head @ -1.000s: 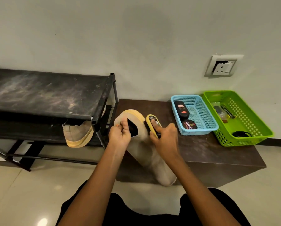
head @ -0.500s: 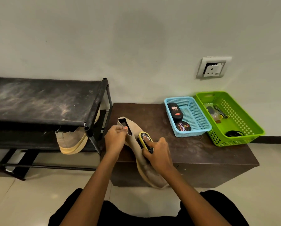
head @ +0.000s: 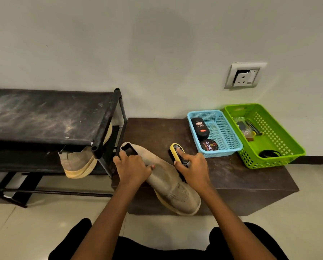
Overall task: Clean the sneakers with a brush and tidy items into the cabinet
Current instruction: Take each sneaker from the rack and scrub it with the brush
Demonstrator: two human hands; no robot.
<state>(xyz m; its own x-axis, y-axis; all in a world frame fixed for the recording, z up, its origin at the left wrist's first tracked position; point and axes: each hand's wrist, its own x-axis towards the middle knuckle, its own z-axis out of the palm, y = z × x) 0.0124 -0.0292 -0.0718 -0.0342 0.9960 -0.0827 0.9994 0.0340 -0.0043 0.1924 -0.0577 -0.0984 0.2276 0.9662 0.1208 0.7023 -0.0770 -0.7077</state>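
A beige sneaker (head: 168,182) lies upper side up across the front left of the dark brown cabinet top (head: 232,175), its toe hanging over the front edge. My left hand (head: 131,168) grips it around the collar and heel. My right hand (head: 193,169) holds a yellow-backed brush (head: 177,152) with black bristles, index finger stretched along its back, bristles against the sneaker's right side. The second beige sneaker (head: 78,162) sits on the lower shelf of the black shoe rack (head: 44,117) to the left.
A blue basket (head: 224,128) holds a black polish bottle (head: 200,128) and a polish tin (head: 209,145) at the back of the cabinet top. Beside it a green basket (head: 280,139) contains small items. A wall socket (head: 244,76) is above. Tiled floor lies below.
The sneaker has turned from sole-facing-me to upper side up and has been lowered onto the cabinet top. The brush has moved from the sole to the sneaker's right side.
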